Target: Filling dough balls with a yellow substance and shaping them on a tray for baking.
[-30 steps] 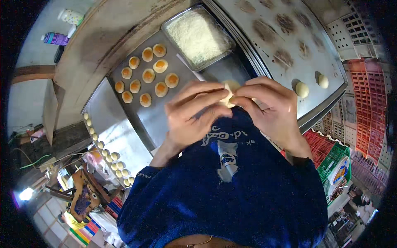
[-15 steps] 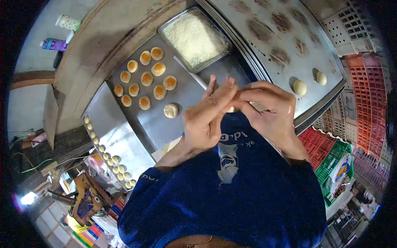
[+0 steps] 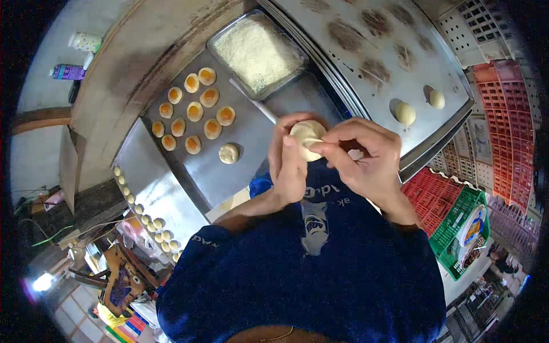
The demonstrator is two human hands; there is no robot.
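Dough [image 3: 301, 139] first, head view, the only one I have: it sits between the hands, in front of the blue shirt [image 3: 297, 274]. Left hand [image 3: 289, 168] is cupped round it from the left, fingers curled on the far side, thumb on the near side. Right hand [image 3: 366, 148] pinches a fold at its right edge between thumb and forefinger, other fingers bent. Any filling is hidden from me.

Step, as I judge it: gathering the edge and closing it up. Next move, I'd say, calls for a firm pinch on the fold while the left palm supports without squashing.

Around: middle tray [image 3: 209, 174] has discs [image 3: 195, 111] with orange centres, plus one creased bun [image 3: 229, 153] nearer the hands. Pan [image 3: 283, 83] of pale shreds [image 3: 257, 54] sits beyond them. Right tray [image 3: 443, 68] has two smooth balls [image 3: 405, 114]; left tray [image 3: 160, 178], a line of small balls [image 3: 157, 223]
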